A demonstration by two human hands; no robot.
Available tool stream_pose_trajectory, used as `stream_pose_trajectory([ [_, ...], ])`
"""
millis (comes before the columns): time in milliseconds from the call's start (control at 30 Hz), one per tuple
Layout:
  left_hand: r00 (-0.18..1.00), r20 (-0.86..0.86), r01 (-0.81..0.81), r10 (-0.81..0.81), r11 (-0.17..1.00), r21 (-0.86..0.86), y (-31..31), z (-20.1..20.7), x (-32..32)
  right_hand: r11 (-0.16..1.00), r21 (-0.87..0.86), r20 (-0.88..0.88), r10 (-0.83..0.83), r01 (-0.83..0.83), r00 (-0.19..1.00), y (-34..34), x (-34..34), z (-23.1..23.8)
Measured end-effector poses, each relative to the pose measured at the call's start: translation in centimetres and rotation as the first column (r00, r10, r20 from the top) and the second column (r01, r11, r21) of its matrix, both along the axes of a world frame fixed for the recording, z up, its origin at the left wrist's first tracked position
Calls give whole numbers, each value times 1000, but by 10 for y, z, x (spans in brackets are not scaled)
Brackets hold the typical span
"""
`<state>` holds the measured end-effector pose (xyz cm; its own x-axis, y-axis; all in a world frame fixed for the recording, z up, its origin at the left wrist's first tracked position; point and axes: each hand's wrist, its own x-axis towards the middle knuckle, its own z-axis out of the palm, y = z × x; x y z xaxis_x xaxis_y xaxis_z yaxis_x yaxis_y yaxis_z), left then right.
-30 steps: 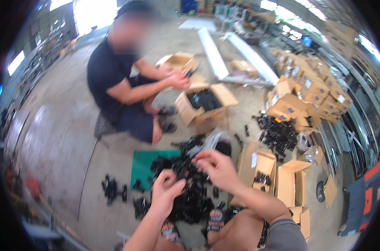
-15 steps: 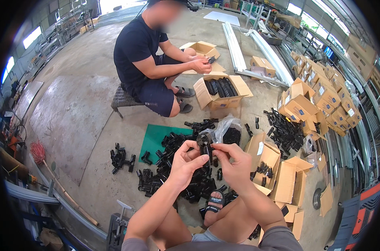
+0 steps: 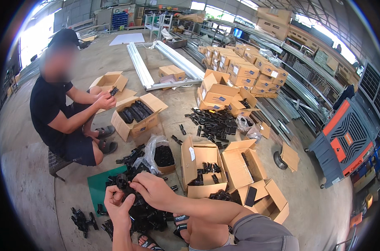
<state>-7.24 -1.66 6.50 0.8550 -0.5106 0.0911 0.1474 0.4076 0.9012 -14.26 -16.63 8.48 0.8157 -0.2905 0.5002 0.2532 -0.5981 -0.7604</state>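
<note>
You are holding a black part [image 3: 124, 184] between both hands, above the pile [image 3: 144, 215] of black parts on the floor. Your left hand [image 3: 118, 205] is curling its fingers [image 3: 127, 200] up under it, while your right hand [image 3: 153, 190] is pinching it from the side with its fingertips [image 3: 133, 180]. A coworker [image 3: 60, 113] is sitting beyond, working over an open box [image 3: 135, 115].
</note>
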Motion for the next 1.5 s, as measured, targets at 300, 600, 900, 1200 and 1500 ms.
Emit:
stream_pose_trajectory([
  [300, 996, -54, 68, -68, 998, -2, 3, -6, 10, 982, -81, -167, 154, -170, 974, -14, 5, -9],
  [600, 997, -47, 69, -67, 997, 27, 5, -11, 16, 989, -16, -50, 148, -149, 988, -10, 4, -4],
  [900, 995, -65, 79, -78, 997, 12, -4, -6, 5, 993, 9, -117, 115, -114, 986, -18, -8, 2],
  [1200, 945, -243, 194, -218, 974, -121, -7, -3, 17, 992, -13, -151, -128, 127, 980, -28, 2, -2],
  [1500, 825, -250, 293, -507, 762, -578, 38, -25, 29, 984, 180, -231, 26, 16, 973, 0, -1, 5],
])
